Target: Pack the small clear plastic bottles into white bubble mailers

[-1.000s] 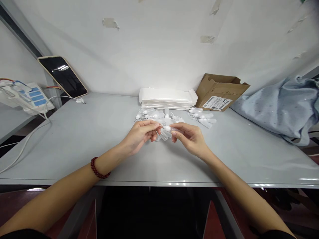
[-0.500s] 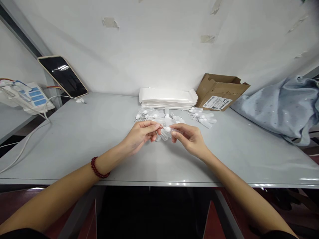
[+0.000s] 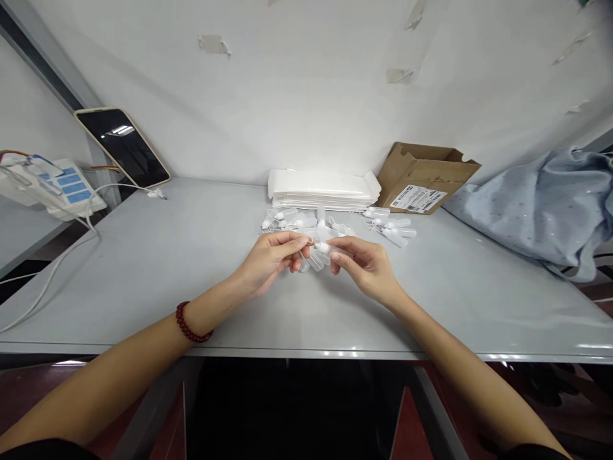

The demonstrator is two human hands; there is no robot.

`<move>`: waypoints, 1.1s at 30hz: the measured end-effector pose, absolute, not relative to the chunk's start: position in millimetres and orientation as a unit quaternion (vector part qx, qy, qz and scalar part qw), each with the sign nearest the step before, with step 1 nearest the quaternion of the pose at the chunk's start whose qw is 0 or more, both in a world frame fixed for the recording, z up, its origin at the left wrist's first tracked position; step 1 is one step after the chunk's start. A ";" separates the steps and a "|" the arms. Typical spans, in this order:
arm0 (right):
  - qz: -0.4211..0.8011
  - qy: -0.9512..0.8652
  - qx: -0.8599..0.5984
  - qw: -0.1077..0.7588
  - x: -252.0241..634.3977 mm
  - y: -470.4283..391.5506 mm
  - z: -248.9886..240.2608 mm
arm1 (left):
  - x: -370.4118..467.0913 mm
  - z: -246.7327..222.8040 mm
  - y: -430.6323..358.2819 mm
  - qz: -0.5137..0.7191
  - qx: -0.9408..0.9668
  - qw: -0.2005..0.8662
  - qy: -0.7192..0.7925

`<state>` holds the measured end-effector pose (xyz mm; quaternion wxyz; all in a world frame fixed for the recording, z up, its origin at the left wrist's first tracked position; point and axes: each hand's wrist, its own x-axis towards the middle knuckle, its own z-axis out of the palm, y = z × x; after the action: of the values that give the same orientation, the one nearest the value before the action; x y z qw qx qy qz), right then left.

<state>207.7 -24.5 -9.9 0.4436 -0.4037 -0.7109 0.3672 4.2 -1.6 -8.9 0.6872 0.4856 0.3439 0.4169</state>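
The right hand [image 3: 366, 263] grasps a small clear bottle with a white cap [image 3: 324, 248], pinching its body between thumb and fingers so that the cap points toward the left hand [image 3: 274, 259]. That hand has its thumb and forefinger pressed together just beside the cap; whether they grip anything is too small to tell. The held bottle is in front of the person, over the near part of a loose pile of similar bottles [image 3: 313, 260], which lie at various angles on the grey bench [image 3: 239, 319]. More of the pile spreads behind the hands, with thin white strings among the bottles, and another cluster of bottles [image 3: 395, 235] lies to the right of it. Around the left wrist is a dark red beaded bracelet [image 3: 192, 324]. Directly behind the bottles is a stack of flat white packets [image 3: 323, 185], close to the white wall [image 3: 306, 96]. Just right of the stack, an open brown cardboard box [image 3: 431, 176] bears a printed label [image 3: 418, 198], and a light blue fabric bag [image 3: 536, 198] slumps beside it. Well to the left, a smartphone [image 3: 122, 147] leans tilted near a white power strip [image 3: 71, 185] and a white cable [image 3: 52, 291].
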 end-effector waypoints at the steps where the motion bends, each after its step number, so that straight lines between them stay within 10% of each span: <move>1: 0.367 -0.711 -0.404 0.443 207.4 -24.6 -9.9 | 4.3 -8.5 -1.7 0.421 0.487 0.681 0.349; 33: 0.222 -0.705 -0.464 0.489 214.4 -10.6 -15.0 | 11.0 -9.1 -6.8 0.398 0.493 0.649 0.420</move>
<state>214.4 -10.6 -15.0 0.4886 -0.4636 -0.7051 0.2217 11.0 -6.8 -9.1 0.6493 0.4932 0.4204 0.3980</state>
